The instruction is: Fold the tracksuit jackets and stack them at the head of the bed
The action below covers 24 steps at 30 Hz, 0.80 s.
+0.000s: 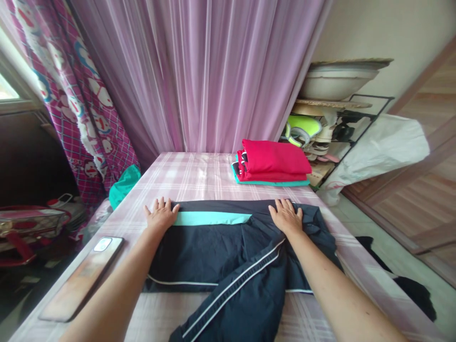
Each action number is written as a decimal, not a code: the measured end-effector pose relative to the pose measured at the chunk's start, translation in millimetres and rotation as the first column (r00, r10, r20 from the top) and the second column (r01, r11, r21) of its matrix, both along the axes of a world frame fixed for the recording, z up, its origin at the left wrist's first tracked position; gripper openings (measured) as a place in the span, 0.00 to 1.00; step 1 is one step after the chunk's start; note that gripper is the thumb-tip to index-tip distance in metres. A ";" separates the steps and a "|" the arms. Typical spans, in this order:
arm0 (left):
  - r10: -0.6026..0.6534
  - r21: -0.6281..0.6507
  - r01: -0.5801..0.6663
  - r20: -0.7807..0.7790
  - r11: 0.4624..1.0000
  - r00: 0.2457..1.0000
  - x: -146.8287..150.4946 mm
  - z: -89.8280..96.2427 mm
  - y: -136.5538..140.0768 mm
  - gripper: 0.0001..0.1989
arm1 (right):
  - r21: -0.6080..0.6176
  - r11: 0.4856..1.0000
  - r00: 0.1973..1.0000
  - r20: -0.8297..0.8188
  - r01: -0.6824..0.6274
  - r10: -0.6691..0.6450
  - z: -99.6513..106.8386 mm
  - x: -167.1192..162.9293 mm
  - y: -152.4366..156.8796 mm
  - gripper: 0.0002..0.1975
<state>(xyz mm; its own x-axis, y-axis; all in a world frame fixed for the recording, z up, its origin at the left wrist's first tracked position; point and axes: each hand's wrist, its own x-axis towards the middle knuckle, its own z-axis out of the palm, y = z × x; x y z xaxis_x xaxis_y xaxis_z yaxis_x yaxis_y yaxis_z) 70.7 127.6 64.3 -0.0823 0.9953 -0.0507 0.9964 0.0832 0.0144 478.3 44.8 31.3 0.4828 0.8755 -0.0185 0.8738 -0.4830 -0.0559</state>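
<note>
A dark navy jacket [199, 251] with a turquoise stripe and white piping lies partly folded on the checked tablecloth [192, 175]. One sleeve [245, 285] with two white lines slants down toward me. My left hand [162, 216] rests flat with spread fingers on the garment's far left corner, beside the turquoise stripe. On the far right part of it, my right hand [287, 216] also lies flat, fingers apart. Neither hand grips the cloth. Beyond my right hand sits a stack of folded clothes, with a red garment [276, 159] on top and a turquoise one [285, 183] at the bottom.
A phone [83, 278] lies by the table's left edge. Purple curtains [213, 71] hang behind the table. To the right stands a rack [370, 114] with shoes and a basin [338, 80], beside a white bag [388, 147]. Turquoise cloth [124, 186] hangs at the left edge.
</note>
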 end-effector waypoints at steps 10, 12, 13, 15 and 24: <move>-0.602 0.125 0.590 0.210 0.798 0.770 202.1 8.0 -43.6 0.29 | 0.042 0.999 1.000 0.018 -0.009 0.008 -2.5 -2.2 -0.9 0.32; -0.570 0.056 0.577 0.263 0.815 0.779 218.0 -1.1 -44.9 0.30 | 0.048 0.999 0.999 0.028 -0.017 0.016 -3.3 -1.7 -1.6 0.31; -0.550 0.030 0.565 0.274 0.825 0.789 219.3 -5.8 -44.4 0.30 | 0.048 0.999 0.999 0.033 -0.023 0.021 -3.9 -1.3 -1.8 0.31; -0.523 0.006 0.542 0.270 0.840 0.808 211.1 -13.7 -42.5 0.30 | 0.048 0.998 0.999 0.040 -0.027 0.025 -5.0 -0.2 -2.0 0.31; -0.333 0.029 0.332 0.036 0.943 0.942 75.3 -15.0 -28.2 0.31 | 0.041 0.999 0.999 0.025 -0.029 0.028 -4.5 -0.4 -2.8 0.32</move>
